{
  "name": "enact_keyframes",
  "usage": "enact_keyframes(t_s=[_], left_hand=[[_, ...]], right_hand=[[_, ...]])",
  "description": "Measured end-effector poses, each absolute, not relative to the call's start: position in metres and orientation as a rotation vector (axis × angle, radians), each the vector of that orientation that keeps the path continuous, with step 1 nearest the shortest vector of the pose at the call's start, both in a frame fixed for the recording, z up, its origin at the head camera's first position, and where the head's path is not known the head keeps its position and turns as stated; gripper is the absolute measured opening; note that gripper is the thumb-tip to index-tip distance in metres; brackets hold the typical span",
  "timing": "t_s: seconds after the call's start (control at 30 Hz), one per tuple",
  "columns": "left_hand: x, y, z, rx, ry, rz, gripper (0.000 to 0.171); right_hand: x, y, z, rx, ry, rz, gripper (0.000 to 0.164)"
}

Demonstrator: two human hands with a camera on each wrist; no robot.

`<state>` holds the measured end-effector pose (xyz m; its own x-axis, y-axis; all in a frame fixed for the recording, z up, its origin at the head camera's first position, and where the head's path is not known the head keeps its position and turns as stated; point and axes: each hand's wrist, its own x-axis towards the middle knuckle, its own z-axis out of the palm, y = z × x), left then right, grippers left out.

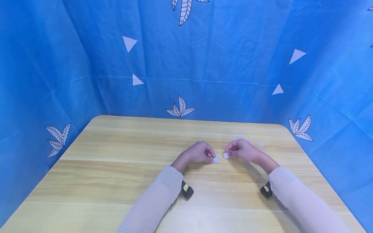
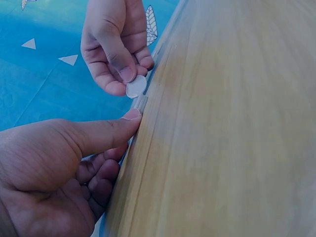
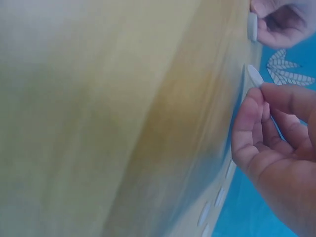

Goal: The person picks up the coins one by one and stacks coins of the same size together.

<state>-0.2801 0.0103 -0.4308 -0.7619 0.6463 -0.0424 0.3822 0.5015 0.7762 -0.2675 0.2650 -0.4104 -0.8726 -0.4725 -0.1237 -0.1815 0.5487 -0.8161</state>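
Near the middle of the table both hands face each other, a small gap between them. My right hand (image 1: 241,150) pinches one thin white round disc (image 1: 225,156) between thumb and fingertips, tilted above the wood in the right wrist view. My left hand (image 1: 199,152) pinches another white disc piece (image 1: 216,160) low at the tabletop. From the side this piece (image 3: 253,27) looks thicker, perhaps several discs stacked; I cannot tell how many. Beyond the right hand lie several loose white discs (image 1: 261,144), partly hidden by it in the head view.
The light wooden table (image 1: 116,181) has rounded far corners. A blue curtain (image 1: 175,58) with white leaf and triangle prints hangs behind it and along both sides. Each wrist carries a small black camera (image 1: 187,190).
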Motion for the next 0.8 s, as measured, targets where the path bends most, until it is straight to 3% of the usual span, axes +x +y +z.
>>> enact_keyframes(t_s=[0.8], left_hand=[[-0.281, 0.009, -0.431, 0.888, 2.410, 1.141, 0.012]], right_hand=[[-0.253, 0.251, -0.411, -0.563, 2.369, -1.287, 0.020]])
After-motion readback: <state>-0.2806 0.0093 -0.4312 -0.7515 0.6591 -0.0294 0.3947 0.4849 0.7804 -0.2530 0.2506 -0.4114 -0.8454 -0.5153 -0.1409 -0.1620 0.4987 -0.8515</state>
